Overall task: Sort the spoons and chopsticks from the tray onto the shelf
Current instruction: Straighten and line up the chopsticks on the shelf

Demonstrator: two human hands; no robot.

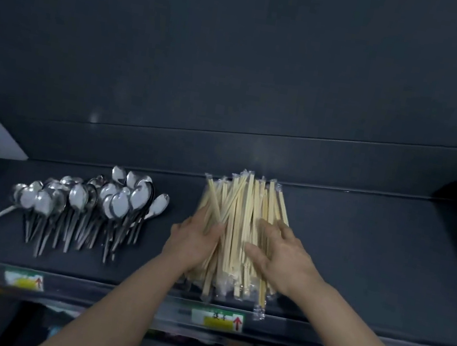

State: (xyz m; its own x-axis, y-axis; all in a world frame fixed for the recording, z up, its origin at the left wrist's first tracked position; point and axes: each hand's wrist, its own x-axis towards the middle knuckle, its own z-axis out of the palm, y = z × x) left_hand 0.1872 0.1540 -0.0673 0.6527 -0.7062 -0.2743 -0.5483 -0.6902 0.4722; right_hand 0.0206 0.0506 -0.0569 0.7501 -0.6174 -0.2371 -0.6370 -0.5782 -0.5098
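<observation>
Dark grey shelf (358, 253): wrapped pale wooden chopsticks (246, 205) heaped, long axes front-to-back, right of steel spoons (90, 205). Left hand (195, 242), right hand (280, 253), 2 spread grips pressing flat, flanking heap.

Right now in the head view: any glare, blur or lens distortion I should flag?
Head view: dim overall; the spoons throw bright specular glare off their bowls; wide-angle bending curves the dark shelf edge and back panel; the left price label is smeared, the one under the wrapped chopsticks sharper; both hands slightly soft.
</observation>
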